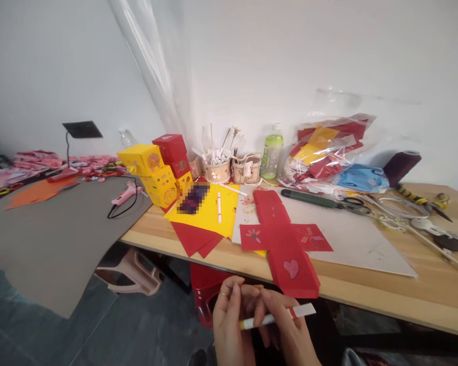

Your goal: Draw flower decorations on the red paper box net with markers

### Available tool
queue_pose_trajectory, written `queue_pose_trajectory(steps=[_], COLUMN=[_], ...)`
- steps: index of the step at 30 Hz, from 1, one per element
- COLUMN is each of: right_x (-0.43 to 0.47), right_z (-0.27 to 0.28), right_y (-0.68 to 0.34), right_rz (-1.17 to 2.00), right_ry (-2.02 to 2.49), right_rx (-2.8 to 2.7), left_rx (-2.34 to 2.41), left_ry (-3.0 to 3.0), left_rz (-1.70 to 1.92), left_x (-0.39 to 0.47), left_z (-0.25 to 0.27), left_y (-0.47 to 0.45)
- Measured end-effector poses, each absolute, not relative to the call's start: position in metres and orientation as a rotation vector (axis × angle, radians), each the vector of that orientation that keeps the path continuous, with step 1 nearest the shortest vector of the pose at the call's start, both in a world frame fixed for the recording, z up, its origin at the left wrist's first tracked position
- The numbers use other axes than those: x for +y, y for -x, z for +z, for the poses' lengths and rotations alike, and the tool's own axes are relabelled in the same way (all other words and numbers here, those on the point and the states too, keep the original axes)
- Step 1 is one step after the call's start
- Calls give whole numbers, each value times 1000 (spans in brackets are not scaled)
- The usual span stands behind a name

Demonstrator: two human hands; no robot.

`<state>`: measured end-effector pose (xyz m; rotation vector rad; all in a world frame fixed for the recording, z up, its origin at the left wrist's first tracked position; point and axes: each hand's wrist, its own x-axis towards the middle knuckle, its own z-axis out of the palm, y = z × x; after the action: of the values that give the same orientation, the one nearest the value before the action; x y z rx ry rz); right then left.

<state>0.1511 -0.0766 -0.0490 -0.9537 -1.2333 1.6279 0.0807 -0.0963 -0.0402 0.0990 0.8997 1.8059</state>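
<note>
My right hand [282, 320] is closed around a white marker [304, 309] with a red band and a yellow end. My left hand [229, 317], with a ring on one finger, is curled closed beside it, and the fingertips of both hands meet. Whether anything lies between the left fingertips is hidden. Just beyond the hands, a red cross-shaped paper box cutout [277, 234] lies flat and overhangs the table edge. It bears a pink heart [291, 269] and flower drawings on its side flaps. Another white marker [219, 207] rests on yellow paper [227, 223].
Stacked yellow boxes [158, 185] and red boxes [173, 152] stand left of pen holders [217, 172]. A green-labelled bottle [272, 152], plastic-bagged paper [324, 147], a green-handled tool [309, 199] and pliers [416, 198] line the back and right. A pink glue gun [125, 194] lies left.
</note>
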Motion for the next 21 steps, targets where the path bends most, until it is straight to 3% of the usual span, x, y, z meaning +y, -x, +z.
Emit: queue_pose_trajectory(steps=[7, 12, 16, 21], right_x=[-73, -64, -62, -56], right_z=[-39, -29, -9, 2], right_y=[-163, -190, -191, -191], right_rz=[1658, 1817, 1883, 1973], right_ry=[962, 1090, 1098, 1051], right_rx=[-1259, -1452, -1814, -1904], left_rx=[883, 858, 916, 1036], left_ry=[-326, -893, -1646, -1944], left_rz=[1762, 1618, 1189, 958], left_x=[-99, -96, -86, -77], left_z=[-53, -53, -28, -4], left_y=[-81, -52, -27, -15])
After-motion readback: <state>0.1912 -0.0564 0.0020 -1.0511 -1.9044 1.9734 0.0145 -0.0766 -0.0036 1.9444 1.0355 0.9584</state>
